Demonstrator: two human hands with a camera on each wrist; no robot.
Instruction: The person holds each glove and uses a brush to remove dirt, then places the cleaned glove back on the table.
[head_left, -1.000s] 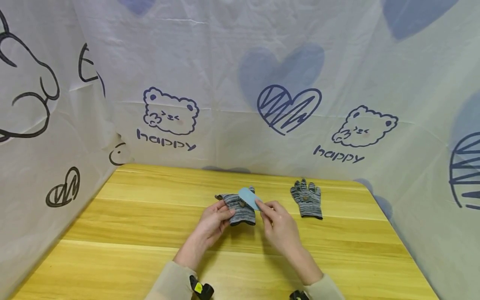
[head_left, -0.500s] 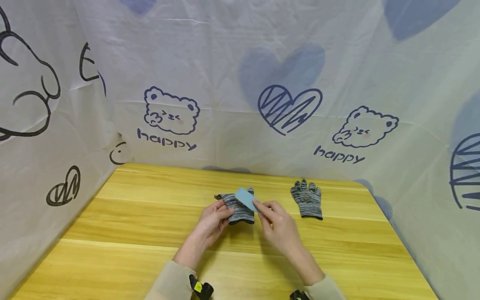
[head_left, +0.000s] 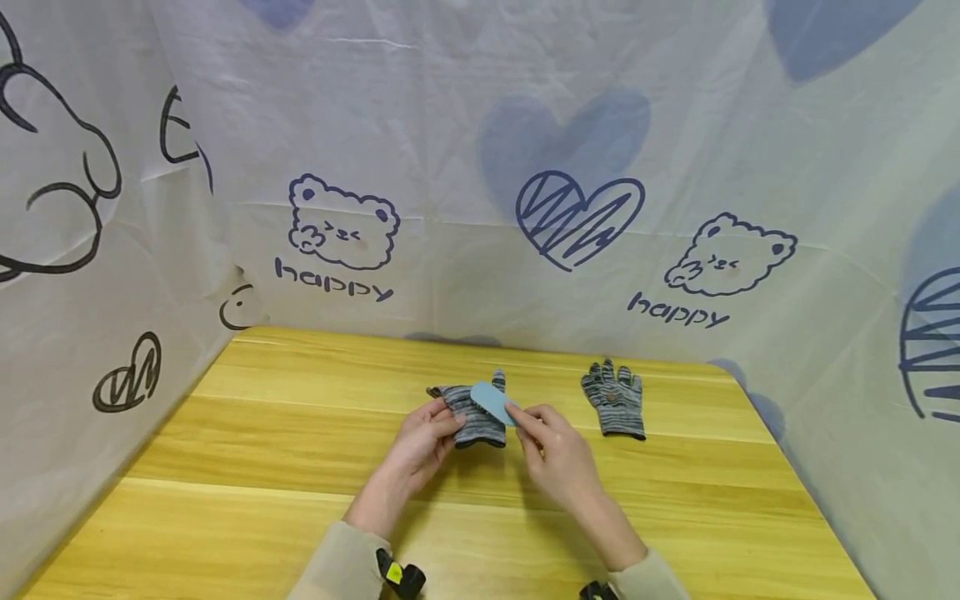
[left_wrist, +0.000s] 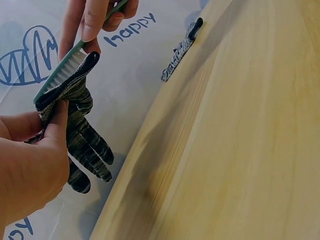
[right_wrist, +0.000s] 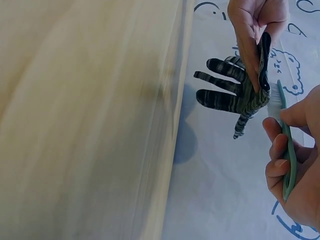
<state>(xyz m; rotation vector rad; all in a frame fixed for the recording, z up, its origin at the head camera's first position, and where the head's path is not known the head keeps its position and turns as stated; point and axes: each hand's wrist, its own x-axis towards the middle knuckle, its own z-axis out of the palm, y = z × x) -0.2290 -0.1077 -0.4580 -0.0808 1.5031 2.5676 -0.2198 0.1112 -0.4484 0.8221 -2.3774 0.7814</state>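
Observation:
My left hand [head_left: 422, 444] grips a grey and black knit glove [head_left: 480, 427] by its side, thumb on top and fingers beneath. In the left wrist view the glove's fingers [left_wrist: 90, 145] hang down past my hand. A light blue-green brush [head_left: 491, 402] is held in my right hand [head_left: 562, 458], index finger laid along its back. Its white bristles [left_wrist: 67, 70] face the glove close to the cuff and seem to touch it. The right wrist view shows the brush handle [right_wrist: 288, 170] running through my curled fingers.
A second matching glove [head_left: 621, 408] lies flat on the wooden table [head_left: 262, 417], right of my hands, with a brown patch on it. Printed white cloth [head_left: 450, 167] hangs behind and along both sides of the table.
The brush has shifted slightly left and down over the glove. The glove has tilted a little, so more of one finger shows behind the brush. The second glove stays put.

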